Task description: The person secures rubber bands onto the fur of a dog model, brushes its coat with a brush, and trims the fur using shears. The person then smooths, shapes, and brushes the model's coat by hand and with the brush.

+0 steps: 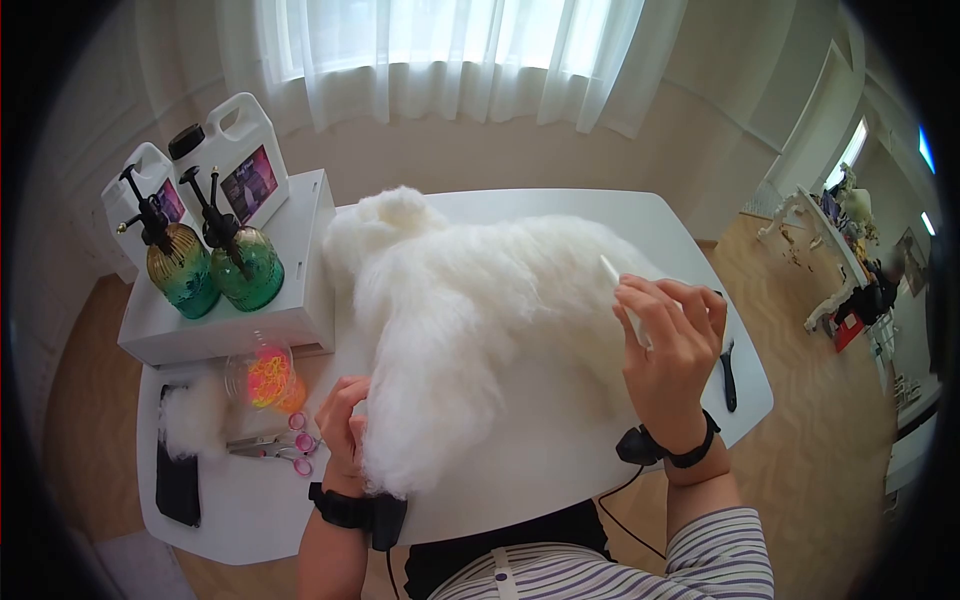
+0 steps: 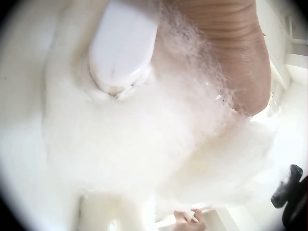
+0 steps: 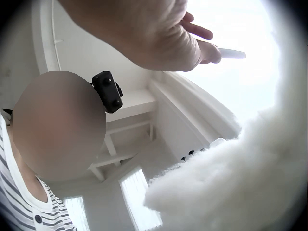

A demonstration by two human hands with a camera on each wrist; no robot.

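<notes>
A fluffy white model dog (image 1: 530, 265) lies across the white table, its thick leg (image 1: 425, 420) spreading toward the near edge. My left hand (image 1: 345, 425) grips the outer side of this leg with curled fingers, partly hidden by the fluff. In the left wrist view, a smooth white rounded end (image 2: 122, 48) pokes out of the fluff beside the palm. Above the dog's right side, my right hand (image 1: 675, 350) pinches a slim white tool (image 1: 607, 268) with a tapered tip pointing up and left. Fingers hide most of the tool.
Left of the dog, a white cabinet (image 1: 310, 250) carries two spray bottles (image 1: 247, 270) and white jugs (image 1: 255, 165). Before it are a clear cup (image 1: 240, 385) of coloured bands, pink-ringed scissors (image 1: 262, 447), loose fluff (image 1: 195, 420) and a black pouch (image 1: 178, 490). A black-handled tool (image 1: 729, 380) lies right.
</notes>
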